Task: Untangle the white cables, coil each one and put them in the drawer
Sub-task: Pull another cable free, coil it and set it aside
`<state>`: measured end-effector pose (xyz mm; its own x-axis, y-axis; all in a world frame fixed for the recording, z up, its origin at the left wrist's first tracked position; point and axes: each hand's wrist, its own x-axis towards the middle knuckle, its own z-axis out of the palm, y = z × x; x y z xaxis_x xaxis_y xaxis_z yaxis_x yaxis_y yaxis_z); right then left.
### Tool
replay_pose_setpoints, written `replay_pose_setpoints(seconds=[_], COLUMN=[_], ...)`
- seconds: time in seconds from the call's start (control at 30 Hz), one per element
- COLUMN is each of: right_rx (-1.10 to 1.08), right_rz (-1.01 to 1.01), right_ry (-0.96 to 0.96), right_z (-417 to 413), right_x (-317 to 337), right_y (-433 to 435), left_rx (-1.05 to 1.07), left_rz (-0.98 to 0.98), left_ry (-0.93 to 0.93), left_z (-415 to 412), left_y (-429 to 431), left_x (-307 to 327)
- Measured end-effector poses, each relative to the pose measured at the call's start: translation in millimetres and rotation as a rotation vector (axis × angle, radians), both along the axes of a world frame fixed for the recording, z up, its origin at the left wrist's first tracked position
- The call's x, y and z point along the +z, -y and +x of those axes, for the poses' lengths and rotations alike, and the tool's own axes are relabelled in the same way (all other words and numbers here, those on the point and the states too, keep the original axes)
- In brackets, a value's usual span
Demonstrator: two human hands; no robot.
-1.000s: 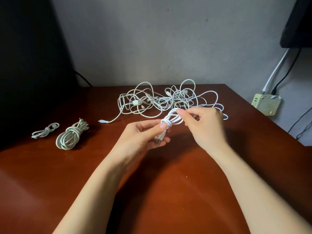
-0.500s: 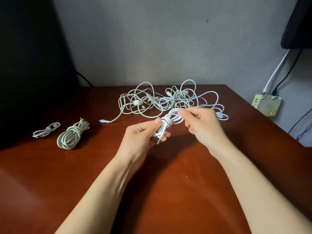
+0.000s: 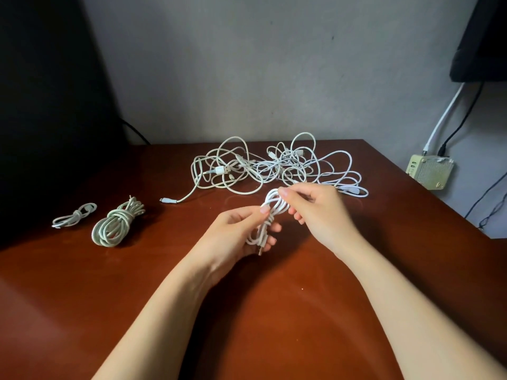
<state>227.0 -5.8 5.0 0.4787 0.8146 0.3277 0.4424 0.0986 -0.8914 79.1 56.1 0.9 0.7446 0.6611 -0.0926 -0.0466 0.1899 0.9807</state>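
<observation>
A short bundle of white cable (image 3: 270, 215) is held above the table (image 3: 301, 311), just in front of the remaining tangle (image 3: 274, 165). Its lower half is enclosed by the curled fingers of the left hand (image 3: 233, 237), with the thumb pressed against the wrap at mid-height; a metal plug (image 3: 260, 249) protrudes below. The upper loops are pinched between thumb and forefinger of the right hand (image 3: 318, 212), the other fingers being loosely curled and holding nothing.

Two finished coils, a large coil (image 3: 115, 226) and a small coil (image 3: 74, 215), are laid well apart to the left. No drawer is shown.

The wrap is judged to be unsecured. Should either grip be relaxed before the free end is tucked, the springy loops would probably open and the coil would be lost. Whether a strand runs back into the tangle cannot be told; if so, a pull would drag the heap along.
</observation>
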Motion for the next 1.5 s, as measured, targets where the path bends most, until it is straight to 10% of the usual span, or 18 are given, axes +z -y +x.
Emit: replay_pose_setpoints(seconds=[0.5, 0.83, 1.13, 1.5], right_rx=[0.017, 0.004, 0.301, 0.075], right_rz=[-0.018, -0.083, -0.144, -0.225], right_ry=[-0.073, -0.640, -0.665, -0.818], right_z=[-1, -8, -33, -80], right_x=[-2, -1, -14, 11], right_y=[-1, 0, -14, -51], left_rx=[0.026, 0.087, 0.278, 0.651], left_rz=[0.045, -0.157, -0.326, 0.171], left_ry=[0.007, 0.199, 0.342, 0.061], left_z=[1, -10, -9, -23], left_y=[-2, -13, -14, -21], left_x=[-4, -5, -2, -11])
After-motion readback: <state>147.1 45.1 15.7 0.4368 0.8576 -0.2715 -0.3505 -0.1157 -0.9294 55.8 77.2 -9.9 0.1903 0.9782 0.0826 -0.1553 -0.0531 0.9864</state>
